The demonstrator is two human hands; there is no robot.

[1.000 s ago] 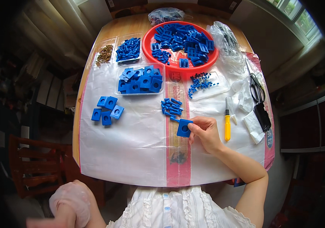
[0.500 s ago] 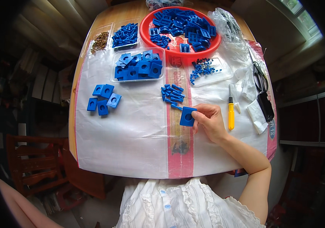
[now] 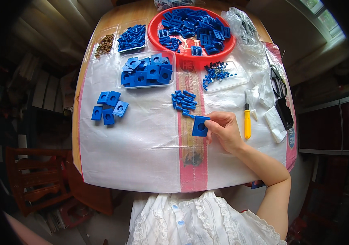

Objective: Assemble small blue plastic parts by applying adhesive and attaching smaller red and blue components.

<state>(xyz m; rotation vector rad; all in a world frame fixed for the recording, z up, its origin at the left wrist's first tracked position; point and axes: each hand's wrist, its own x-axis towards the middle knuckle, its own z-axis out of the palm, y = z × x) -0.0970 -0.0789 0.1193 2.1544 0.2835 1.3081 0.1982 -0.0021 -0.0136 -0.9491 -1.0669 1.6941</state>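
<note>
Between the thumb and fingers of my right hand [image 3: 224, 130] is a blue square plastic plate with a round hole [image 3: 200, 126], held above the white sheet just right of the middle. Just beyond the plate lies a small pile of slim blue plastic pieces [image 3: 184, 100]. Of my left side only part of the arm shows at the lower left corner; that hand is out of the picture. Several loose blue square plates [image 3: 108, 108] lie in a group at the left. Behind them, a clear plastic box [image 3: 122, 83] holds more such plates.
At the back stands a red basin [image 3: 153, 34] full of blue plastic parts. Trays of small blue pieces [image 3: 132, 37] and brown screws [image 3: 105, 44] are at the far left. To the right lie tiny parts [image 3: 215, 72], a yellow-handled screwdriver [image 3: 247, 122], scissors [image 3: 278, 83] and crumpled plastic bags [image 3: 244, 30].
The view has shifted slightly. My left arm has dropped further out at the lower left corner. My right hand keeps its hold on the blue plate in nearly the same spot.
</note>
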